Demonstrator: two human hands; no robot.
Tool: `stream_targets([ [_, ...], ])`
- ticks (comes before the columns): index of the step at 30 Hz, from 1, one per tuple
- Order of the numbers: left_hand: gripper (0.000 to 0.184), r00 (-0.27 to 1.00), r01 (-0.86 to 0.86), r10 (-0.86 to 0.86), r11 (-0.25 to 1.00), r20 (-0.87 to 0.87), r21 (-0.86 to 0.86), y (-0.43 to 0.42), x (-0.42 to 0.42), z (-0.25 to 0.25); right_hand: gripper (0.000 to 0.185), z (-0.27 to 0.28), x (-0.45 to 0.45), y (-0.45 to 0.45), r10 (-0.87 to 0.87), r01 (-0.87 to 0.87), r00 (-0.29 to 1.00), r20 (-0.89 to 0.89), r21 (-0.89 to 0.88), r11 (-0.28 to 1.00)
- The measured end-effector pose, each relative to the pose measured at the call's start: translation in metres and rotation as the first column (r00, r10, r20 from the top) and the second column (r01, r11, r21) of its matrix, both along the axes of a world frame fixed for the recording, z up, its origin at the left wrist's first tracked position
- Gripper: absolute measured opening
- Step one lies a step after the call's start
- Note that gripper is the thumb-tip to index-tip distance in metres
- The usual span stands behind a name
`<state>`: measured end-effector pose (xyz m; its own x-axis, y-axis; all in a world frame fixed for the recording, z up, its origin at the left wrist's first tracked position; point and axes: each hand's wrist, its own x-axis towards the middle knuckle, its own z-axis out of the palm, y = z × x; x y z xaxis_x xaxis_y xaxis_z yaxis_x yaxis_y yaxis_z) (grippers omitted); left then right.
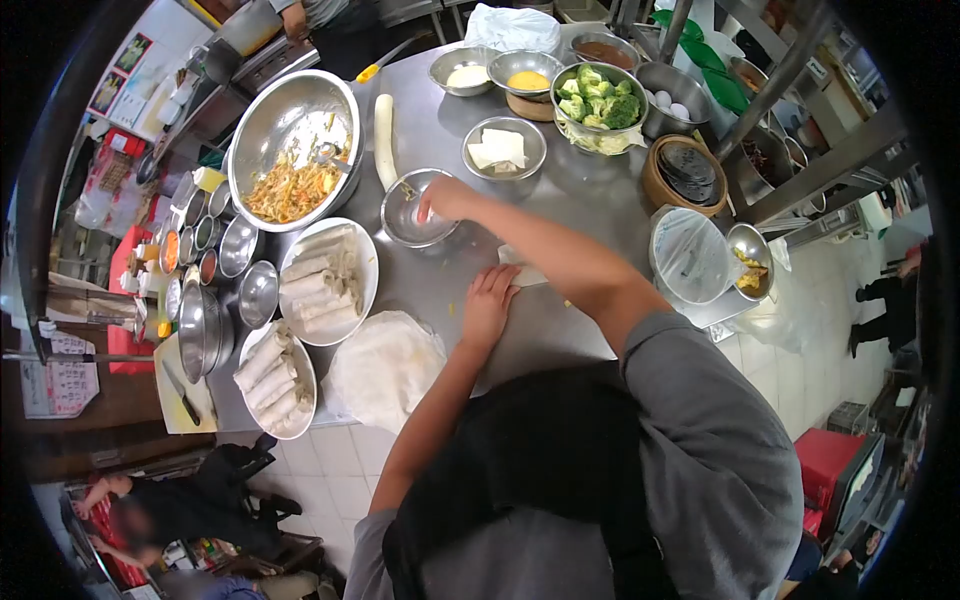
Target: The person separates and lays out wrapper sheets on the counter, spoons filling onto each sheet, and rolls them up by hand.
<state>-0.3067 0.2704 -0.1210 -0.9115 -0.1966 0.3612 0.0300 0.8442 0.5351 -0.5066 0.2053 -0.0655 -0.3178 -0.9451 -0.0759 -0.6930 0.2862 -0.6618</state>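
Note:
My right hand reaches into a small metal bowl, its fingers bunched downward; whatever they touch inside is hidden. My left hand lies on the steel table with fingers stretched out, their tips at the left end of a pale wrapper roll. My right forearm covers part of that roll. Left of my left arm is a stack of thin round wrappers. Finished rolls are piled on an oval white plate, and more lie on a second white plate.
A large metal bowl of shredded filling stands at the back left, with a rolling pin beside it. Bowls of broccoli, white slices and eggs line the back. A knife lies on a cutting board at the left corner.

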Motion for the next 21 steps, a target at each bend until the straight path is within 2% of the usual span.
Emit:
stream_targets([
  [1,0.034,1.0,-0.003,0.003,1.0,0.002,0.016,0.001,0.0,0.001,0.029,0.012,-0.005,0.011,-0.059,0.055,0.984,0.17,0.027,0.998],
  [3,0.034,1.0,-0.01,0.009,0.999,0.006,0.049,0.005,0.001,0.004,0.03,0.035,-0.016,0.049,-0.18,0.147,0.855,0.486,0.106,0.983],
  [5,0.034,1.0,-0.014,0.013,0.998,0.01,0.053,0.006,0.001,0.004,0.029,0.025,-0.017,0.101,0.096,-0.045,0.954,0.286,-0.181,0.982],
  [7,0.034,1.0,-0.017,0.017,0.999,0.004,0.05,0.007,0.0,0.003,0.027,-0.016,-0.019,0.138,0.211,-0.195,0.967,0.141,-0.119,0.974],
  [8,0.034,1.0,-0.019,0.019,0.999,-0.001,0.045,0.006,0.0,0.0,0.027,-0.016,-0.006,0.153,0.172,-0.172,0.985,-0.031,-0.002,0.985],
  [10,0.033,1.0,-0.018,0.018,0.999,-0.006,0.038,0.006,0.001,-0.001,0.033,-0.007,0.02,0.18,0.137,-0.061,0.918,-0.373,0.209,0.976],
  [13,0.032,1.0,-0.014,0.014,1.0,0.002,0.023,0.007,0.002,0.003,0.044,0.002,0.015,0.197,0.319,-0.178,0.82,-0.475,0.318,0.931],
  [16,0.033,1.0,-0.011,0.012,1.0,0.027,-0.021,0.005,0.001,0.005,0.045,-0.003,0.006,0.194,0.304,-0.164,0.644,-0.702,0.262,0.951],
  [19,0.035,0.999,-0.024,0.026,0.999,0.042,-0.041,0.007,0.003,0.003,0.05,-0.011,0.013,0.187,0.359,-0.333,0.6,-0.715,0.185,0.925],
  [21,0.035,0.999,-0.027,0.028,0.999,0.046,-0.026,0.006,0.004,0.002,0.058,-0.018,0.006,0.183,0.335,-0.249,0.605,-0.723,0.228,0.941],
])
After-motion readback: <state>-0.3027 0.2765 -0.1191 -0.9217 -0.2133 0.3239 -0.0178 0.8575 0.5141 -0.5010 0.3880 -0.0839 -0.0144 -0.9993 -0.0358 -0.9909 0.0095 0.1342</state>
